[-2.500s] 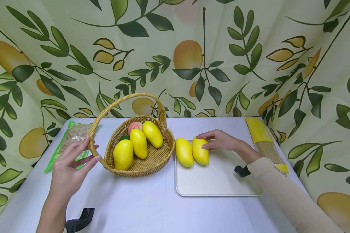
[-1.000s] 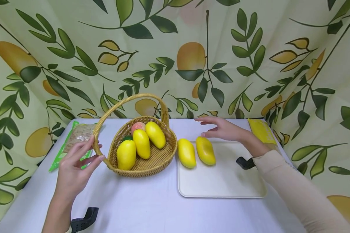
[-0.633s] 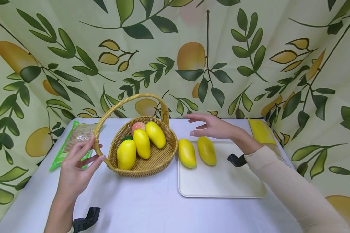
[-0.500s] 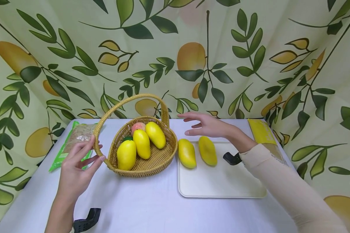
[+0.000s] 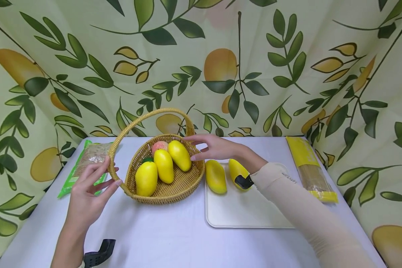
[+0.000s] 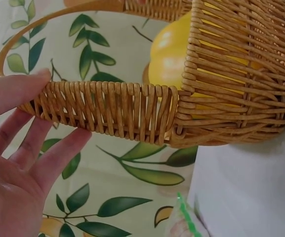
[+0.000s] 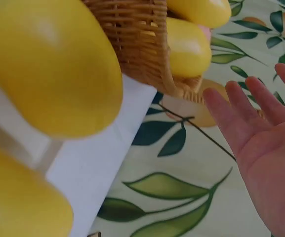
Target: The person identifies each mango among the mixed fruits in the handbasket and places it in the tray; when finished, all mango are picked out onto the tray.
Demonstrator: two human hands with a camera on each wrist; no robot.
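Observation:
My left hand (image 5: 90, 195) pinches the near-left side of the wicker basket's arched handle (image 6: 107, 109) between thumb and fingers. Inside the basket (image 5: 174, 194) lie three yellow mangoes, a pinkish-red round fruit (image 5: 159, 146) and a dark green one (image 5: 148, 159), mostly covered. Over the basket's right rim reaches my right hand (image 5: 217, 147), its fingers stretched near the rightmost mango (image 5: 179, 155) in there. Whether they touch it is unclear; in the right wrist view the right hand (image 7: 275, 158) appears extended, holding nothing. Two more mangoes, a left one (image 5: 216, 177) and a partly covered one (image 5: 236, 169), rest on a white tray.
The tray (image 5: 244, 214) sits right of the basket, under my right forearm. A green-edged clear packet (image 5: 88, 158) lies behind my left hand. At the right edge is a yellow packet (image 5: 305, 160). Patterned fabric (image 5: 268, 93) stands behind the white-covered table (image 5: 174, 234).
My right hand has let go of the tray's right mango and moved left, over the basket's rim. My left hand keeps its grip on the handle.

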